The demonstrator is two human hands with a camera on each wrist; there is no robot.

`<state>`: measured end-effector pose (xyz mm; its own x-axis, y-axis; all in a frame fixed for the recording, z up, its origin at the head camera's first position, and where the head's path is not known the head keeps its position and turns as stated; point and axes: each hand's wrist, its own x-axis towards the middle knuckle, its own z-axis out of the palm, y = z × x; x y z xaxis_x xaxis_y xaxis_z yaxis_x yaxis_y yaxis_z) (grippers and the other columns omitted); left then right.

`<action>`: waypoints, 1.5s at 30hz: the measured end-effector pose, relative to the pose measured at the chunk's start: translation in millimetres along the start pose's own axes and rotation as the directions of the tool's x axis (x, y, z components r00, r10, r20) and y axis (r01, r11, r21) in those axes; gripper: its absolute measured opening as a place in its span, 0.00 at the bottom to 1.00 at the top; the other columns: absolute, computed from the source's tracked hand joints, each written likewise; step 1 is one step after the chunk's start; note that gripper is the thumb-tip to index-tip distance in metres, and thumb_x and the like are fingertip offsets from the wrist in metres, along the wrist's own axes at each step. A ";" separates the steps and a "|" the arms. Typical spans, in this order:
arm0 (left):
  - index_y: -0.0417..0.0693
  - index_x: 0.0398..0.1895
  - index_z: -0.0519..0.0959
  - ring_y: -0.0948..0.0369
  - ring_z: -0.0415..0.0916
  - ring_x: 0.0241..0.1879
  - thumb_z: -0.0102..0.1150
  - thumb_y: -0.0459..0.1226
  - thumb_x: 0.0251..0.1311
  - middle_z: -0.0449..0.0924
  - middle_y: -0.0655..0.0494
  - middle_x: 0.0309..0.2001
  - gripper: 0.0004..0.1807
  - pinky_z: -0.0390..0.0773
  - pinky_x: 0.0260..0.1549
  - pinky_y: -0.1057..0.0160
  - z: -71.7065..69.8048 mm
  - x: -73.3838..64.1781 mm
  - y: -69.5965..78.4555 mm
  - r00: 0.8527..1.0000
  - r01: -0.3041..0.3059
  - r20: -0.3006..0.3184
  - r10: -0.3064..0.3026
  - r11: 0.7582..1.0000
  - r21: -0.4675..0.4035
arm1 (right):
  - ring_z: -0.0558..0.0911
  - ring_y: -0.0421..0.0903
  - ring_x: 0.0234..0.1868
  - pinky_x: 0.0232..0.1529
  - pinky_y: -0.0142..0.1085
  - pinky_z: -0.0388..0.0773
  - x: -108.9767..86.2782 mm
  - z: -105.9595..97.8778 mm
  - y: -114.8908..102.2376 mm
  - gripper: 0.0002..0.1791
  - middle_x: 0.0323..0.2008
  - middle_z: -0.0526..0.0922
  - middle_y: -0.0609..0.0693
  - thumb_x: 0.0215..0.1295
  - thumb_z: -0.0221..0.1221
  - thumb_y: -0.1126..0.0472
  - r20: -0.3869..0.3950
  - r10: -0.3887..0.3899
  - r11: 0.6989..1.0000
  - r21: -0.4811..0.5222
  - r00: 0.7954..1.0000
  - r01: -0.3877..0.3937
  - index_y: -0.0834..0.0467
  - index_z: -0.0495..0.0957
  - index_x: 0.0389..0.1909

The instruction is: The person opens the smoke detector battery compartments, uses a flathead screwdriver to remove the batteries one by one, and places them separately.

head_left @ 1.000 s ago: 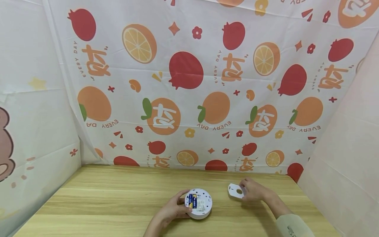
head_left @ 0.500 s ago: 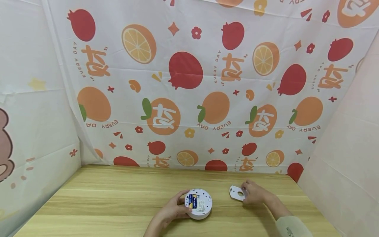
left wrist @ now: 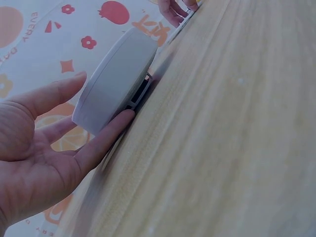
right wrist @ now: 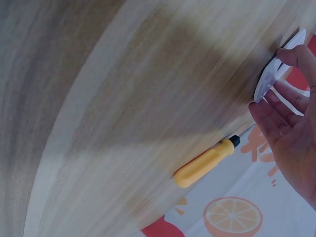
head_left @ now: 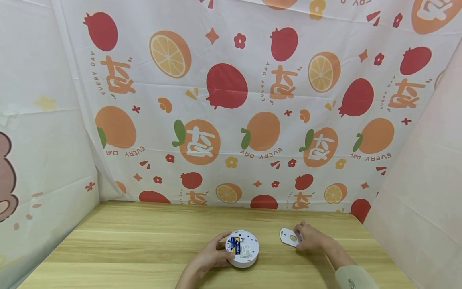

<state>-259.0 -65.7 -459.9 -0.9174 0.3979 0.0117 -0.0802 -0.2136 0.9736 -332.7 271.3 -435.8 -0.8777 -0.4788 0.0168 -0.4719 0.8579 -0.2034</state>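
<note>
My left hand [head_left: 211,253] grips a round white device [head_left: 249,249] by its left side, thumb at the upper edge and fingers underneath. Blue and yellow batteries [head_left: 235,245] sit in its upward face, beside a printed label. In the left wrist view, the device's smooth side wall [left wrist: 116,79] shows, with a small dark-slotted part [left wrist: 140,94] below it close over the table. To the right, my right hand [head_left: 311,237] holds a thin white mounting plate [head_left: 287,237] with a round hole, its right end hidden by the fingers. The right wrist view shows this plate [right wrist: 269,76] tilted, right at the tabletop.
A yellow-handled tool [right wrist: 205,163] with a black end lies on the wooden table [head_left: 144,241] in the right wrist view. A fruit-print curtain [head_left: 231,132] hangs along the table's back edge, and pale sheets [head_left: 426,192] flank both sides.
My right hand has moved the plate slightly right and down, and the plate lies flatter now. The left hand and the round device have stayed in place.
</note>
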 end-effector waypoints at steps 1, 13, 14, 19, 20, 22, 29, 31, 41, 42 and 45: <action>0.38 0.58 0.50 0.52 0.71 0.33 0.57 0.24 0.39 0.62 0.36 0.44 0.39 0.73 0.32 0.53 0.1 0.1 -0.1 1.000 -0.001 0.001 0.001 1.000 -0.002 | 0.64 0.43 0.31 0.29 0.35 0.67 0.0 0.3 0.3 0.26 0.33 0.65 0.49 0.34 0.62 0.57 0.000 0.001 1.000 -0.004 1.000 -0.001 0.64 0.69 0.38; 0.38 0.57 0.52 0.52 0.71 0.33 0.55 0.26 0.42 0.63 0.36 0.44 0.36 0.73 0.31 0.52 -0.8 1.3 -0.4 1.000 -0.010 0.000 0.010 1.000 0.009 | 0.65 0.43 0.32 0.31 0.36 0.67 -0.5 -0.1 1.7 0.27 0.34 0.66 0.50 0.34 0.61 0.56 0.001 0.007 1.000 0.020 1.000 -0.007 0.63 0.69 0.39; 0.37 0.57 0.53 0.52 0.71 0.33 0.55 0.26 0.42 0.63 0.37 0.43 0.35 0.73 0.31 0.52 -0.5 1.3 0.2 1.000 -0.010 -0.005 0.010 1.000 0.013 | 0.65 0.43 0.32 0.31 0.36 0.68 -0.7 -0.7 1.6 0.27 0.34 0.66 0.50 0.33 0.62 0.56 0.001 0.007 1.000 0.024 1.000 -0.007 0.63 0.69 0.39; 0.35 0.55 0.54 0.53 0.71 0.31 0.53 0.27 0.45 0.63 0.37 0.41 0.31 0.74 0.30 0.54 2.6 -0.8 7.0 0.999 -0.002 -0.050 0.005 0.997 0.071 | 0.67 0.45 0.32 0.31 0.36 0.68 -1.6 -4.0 2.9 0.27 0.34 0.67 0.52 0.35 0.62 0.55 -0.011 -0.010 0.998 0.058 1.000 0.011 0.64 0.70 0.39; 0.34 0.54 0.55 0.53 0.71 0.31 0.52 0.27 0.45 0.63 0.38 0.40 0.30 0.74 0.29 0.54 3.2 -1.2 8.1 0.998 0.004 -0.065 0.001 0.997 0.082 | 0.68 0.46 0.33 0.31 0.36 0.68 -1.9 -4.8 3.7 0.27 0.34 0.68 0.53 0.36 0.61 0.55 -0.017 -0.016 0.998 0.053 1.000 0.017 0.64 0.70 0.39; 0.32 0.51 0.56 0.53 0.71 0.30 0.51 0.28 0.47 0.63 0.38 0.39 0.26 0.74 0.28 0.54 4.2 -1.9 9.9 0.995 0.012 -0.095 -0.003 0.995 0.096 | 0.68 0.48 0.34 0.32 0.38 0.69 -2.4 -6.7 5.9 0.25 0.34 0.69 0.54 0.38 0.61 0.56 -0.033 -0.022 0.998 0.051 0.999 0.024 0.65 0.70 0.39; 0.27 0.42 0.58 0.56 0.70 0.27 0.48 0.30 0.48 0.65 0.42 0.33 0.19 0.75 0.25 0.56 3.4 -1.6 9.7 0.982 0.015 -0.187 0.007 0.993 0.117 | 0.71 0.50 0.36 0.35 0.43 0.69 -7.3 -13.5 18.1 0.16 0.35 0.71 0.54 0.46 0.56 0.62 -0.160 0.075 0.996 0.058 0.984 -0.067 0.63 0.72 0.38; 0.26 0.42 0.57 0.56 0.70 0.27 0.48 0.30 0.49 0.65 0.42 0.33 0.20 0.75 0.25 0.56 3.3 -1.1 8.6 0.982 0.012 -0.190 0.009 0.994 0.113 | 0.72 0.49 0.35 0.34 0.43 0.70 -9.5 -15.8 21.5 0.14 0.35 0.71 0.52 0.47 0.56 0.61 -0.202 0.138 0.990 0.047 0.970 -0.131 0.62 0.73 0.37; 0.26 0.46 0.57 0.55 0.71 0.28 0.47 0.29 0.49 0.67 0.40 0.36 0.21 0.75 0.25 0.57 3.1 -1.6 7.1 0.980 0.017 -0.196 0.008 0.992 0.122 | 0.70 0.55 0.35 0.29 0.47 0.69 -30.3 -23.2 39.5 0.19 0.33 0.70 0.58 0.39 0.55 0.61 -0.157 0.310 0.942 -0.087 0.938 -0.325 0.66 0.71 0.36; 0.26 0.46 0.56 0.55 0.71 0.28 0.47 0.29 0.49 0.67 0.40 0.36 0.22 0.75 0.25 0.57 3.3 -2.1 7.2 0.981 0.018 -0.195 0.006 0.992 0.122 | 0.70 0.53 0.33 0.28 0.46 0.69 -32.7 -22.7 40.9 0.19 0.32 0.70 0.57 0.38 0.55 0.61 -0.151 0.314 0.940 -0.089 0.937 -0.329 0.66 0.71 0.35; 0.26 0.47 0.56 0.55 0.71 0.29 0.47 0.28 0.49 0.67 0.39 0.37 0.22 0.75 0.25 0.56 3.6 -3.2 6.8 0.982 0.020 -0.188 0.003 0.992 0.122 | 0.69 0.48 0.26 0.23 0.41 0.68 -38.7 -19.7 44.9 0.17 0.26 0.70 0.54 0.36 0.55 0.62 -0.146 0.313 0.941 -0.086 0.938 -0.328 0.66 0.72 0.31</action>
<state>-255.2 -65.2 -452.5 -0.9746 0.2224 -0.0283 -0.0506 -0.0953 0.9942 -321.5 332.0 -426.3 -0.9836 -0.1531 0.0951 -0.1634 0.9802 -0.1123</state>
